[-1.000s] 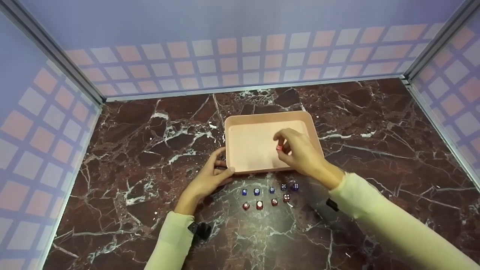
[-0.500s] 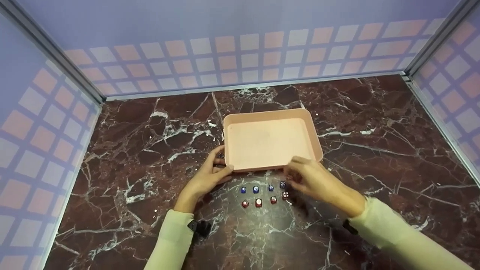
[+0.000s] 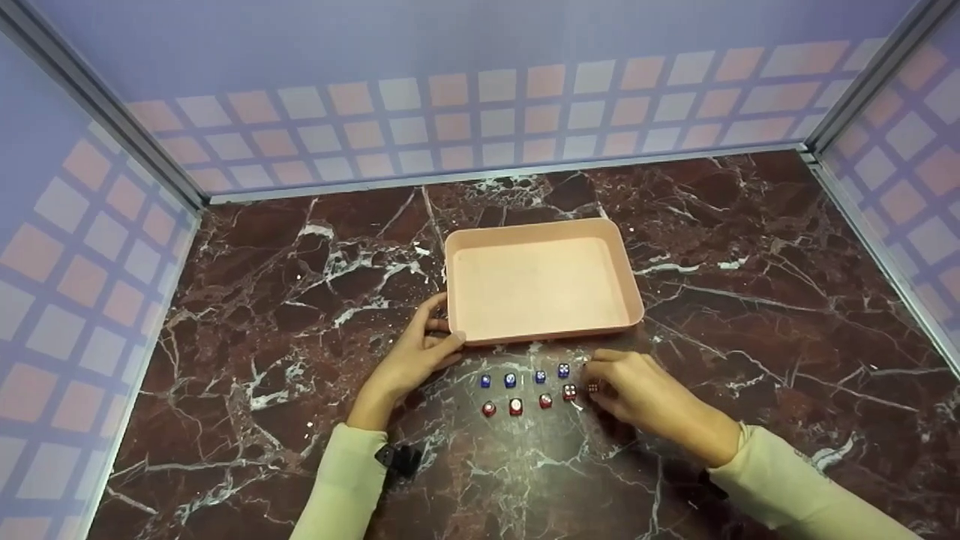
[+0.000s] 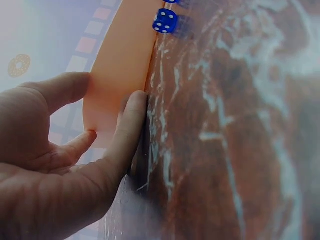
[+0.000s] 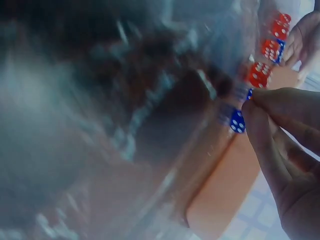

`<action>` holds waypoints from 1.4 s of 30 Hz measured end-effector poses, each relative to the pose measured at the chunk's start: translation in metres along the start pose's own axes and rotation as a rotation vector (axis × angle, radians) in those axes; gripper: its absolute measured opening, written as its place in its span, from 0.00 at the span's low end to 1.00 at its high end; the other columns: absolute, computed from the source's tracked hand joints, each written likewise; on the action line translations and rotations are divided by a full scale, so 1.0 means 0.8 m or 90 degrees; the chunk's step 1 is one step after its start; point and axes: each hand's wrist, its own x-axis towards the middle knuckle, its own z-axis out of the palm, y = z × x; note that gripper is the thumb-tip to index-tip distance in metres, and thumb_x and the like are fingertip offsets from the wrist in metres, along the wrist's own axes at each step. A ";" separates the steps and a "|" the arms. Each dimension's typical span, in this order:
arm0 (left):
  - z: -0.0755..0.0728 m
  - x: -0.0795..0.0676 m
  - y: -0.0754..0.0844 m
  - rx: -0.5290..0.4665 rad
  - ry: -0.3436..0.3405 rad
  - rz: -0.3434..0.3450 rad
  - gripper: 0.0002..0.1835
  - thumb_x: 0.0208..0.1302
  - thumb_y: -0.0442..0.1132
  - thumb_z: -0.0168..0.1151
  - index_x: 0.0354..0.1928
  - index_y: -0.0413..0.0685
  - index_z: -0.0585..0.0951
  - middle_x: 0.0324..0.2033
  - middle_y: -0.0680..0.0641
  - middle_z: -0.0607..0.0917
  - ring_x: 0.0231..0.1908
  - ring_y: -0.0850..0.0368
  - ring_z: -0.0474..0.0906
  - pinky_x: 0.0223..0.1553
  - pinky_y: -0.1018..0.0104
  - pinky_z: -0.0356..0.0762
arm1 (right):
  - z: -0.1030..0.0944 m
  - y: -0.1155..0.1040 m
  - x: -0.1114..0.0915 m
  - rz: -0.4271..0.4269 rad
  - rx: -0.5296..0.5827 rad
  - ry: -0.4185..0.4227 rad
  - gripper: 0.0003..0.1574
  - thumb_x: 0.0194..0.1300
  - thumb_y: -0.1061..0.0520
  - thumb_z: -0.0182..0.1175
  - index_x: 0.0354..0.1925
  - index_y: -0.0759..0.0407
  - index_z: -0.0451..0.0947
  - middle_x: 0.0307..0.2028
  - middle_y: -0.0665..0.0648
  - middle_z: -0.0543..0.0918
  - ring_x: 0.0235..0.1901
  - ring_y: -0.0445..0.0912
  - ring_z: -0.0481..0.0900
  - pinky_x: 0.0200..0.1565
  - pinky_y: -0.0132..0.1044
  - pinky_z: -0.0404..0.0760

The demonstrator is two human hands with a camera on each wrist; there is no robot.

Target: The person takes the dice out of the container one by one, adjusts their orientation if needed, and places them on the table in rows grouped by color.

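My right hand (image 3: pixel 637 394) is low over the table, its thumb and fingertips pinching a small red die (image 3: pixel 592 388) with white dots. This die sits at the right end of a row of red dice (image 3: pixel 546 400). Behind that runs a row of blue dice (image 3: pixel 541 376), its right end hidden by the fingers in the head view. The right wrist view shows a blue die (image 5: pixel 237 121) close beside the fingertips. My left hand (image 3: pixel 416 352) grips the near left corner of a peach tray (image 3: pixel 547 335), thumb at the front wall and fingers along the left side.
The tray stands behind the dice on a dark red marbled table (image 3: pixel 300 390). Panels with a checked pattern (image 3: pixel 480 120) enclose the table at the back and both sides. A black wrist strap (image 3: pixel 397 459) is on the left sleeve.
My right hand has come from over the tray toward me, bringing the red die down beside the red row. The left hand has kept its grip on the tray corner.
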 end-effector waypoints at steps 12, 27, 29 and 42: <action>0.004 -0.002 -0.002 -0.002 0.014 -0.005 0.40 0.75 0.31 0.62 0.83 0.47 0.56 0.58 0.33 0.70 0.47 0.49 0.80 0.60 0.52 0.86 | 0.009 -0.006 -0.009 -0.030 -0.001 0.005 0.16 0.54 0.76 0.70 0.34 0.58 0.84 0.33 0.52 0.86 0.30 0.47 0.86 0.34 0.39 0.90; 0.004 -0.001 -0.001 0.019 -0.005 0.008 0.40 0.77 0.33 0.61 0.83 0.45 0.53 0.59 0.32 0.69 0.50 0.46 0.80 0.61 0.50 0.85 | 0.013 0.001 -0.018 -0.050 0.025 0.038 0.17 0.55 0.74 0.74 0.41 0.60 0.87 0.37 0.53 0.88 0.36 0.48 0.88 0.42 0.42 0.91; 0.002 0.000 0.001 0.022 -0.001 0.005 0.40 0.77 0.33 0.61 0.83 0.45 0.53 0.59 0.32 0.70 0.50 0.47 0.80 0.62 0.50 0.84 | 0.013 0.002 -0.017 -0.054 0.027 0.045 0.18 0.54 0.75 0.74 0.41 0.60 0.87 0.38 0.54 0.88 0.37 0.48 0.89 0.43 0.42 0.91; 0.001 0.000 0.004 0.014 0.008 -0.015 0.42 0.75 0.32 0.63 0.84 0.45 0.52 0.61 0.31 0.69 0.49 0.48 0.80 0.62 0.52 0.84 | 0.017 0.006 -0.015 -0.048 0.065 0.067 0.21 0.51 0.77 0.74 0.42 0.61 0.88 0.36 0.54 0.88 0.34 0.48 0.88 0.40 0.41 0.92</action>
